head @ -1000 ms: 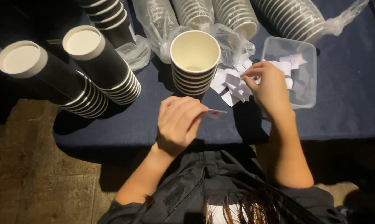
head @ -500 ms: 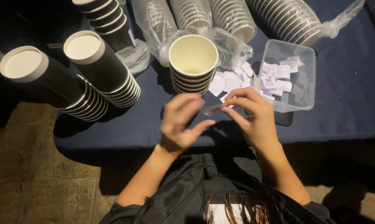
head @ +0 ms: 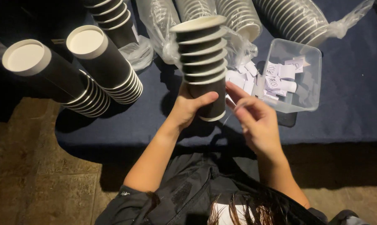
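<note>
1. Two bare hands work over a dark blue table (head: 346,108). The left hand (head: 188,109) is wrapped around the lower end of a short stack of black paper cups (head: 201,62), thumb across the front, and holds it lifted and tipped so the white rims face up and away.
2. The right hand (head: 255,121) is just beside the bottom of that stack, fingers (head: 242,96) loosely curled and pressed near each other; whether it pinches a slip of paper cannot be told.
3. Just to the right stands a clear plastic tub (head: 309,79) with small white paper slips in it, some bearing handwriting. More white slips (head: 241,79) lie loose on the table between the tub and the held stack, partly hidden by the cups.
4. To the left, two long stacks of black cups (head: 92,68) lie tilted on their sides, their white bottoms turned toward the camera, side by side and touching.
5. Along the far edge, several sleeves of nested cups in clear plastic wrap (head: 288,16) lie in a row; a crumpled plastic bag (head: 155,29) sits behind the held stack, and another dark stack (head: 113,18) stands at the upper left.
6. These sleeves and bags crowd the space behind the hands, close against the tub and slips.
7. The table's cloth hangs over the near edge, casting deep shadow.
8. Below it is a brown stone-tiled floor (head: 38,175). The person's dark jacket (head: 188,196) fills the bottom middle.
</note>
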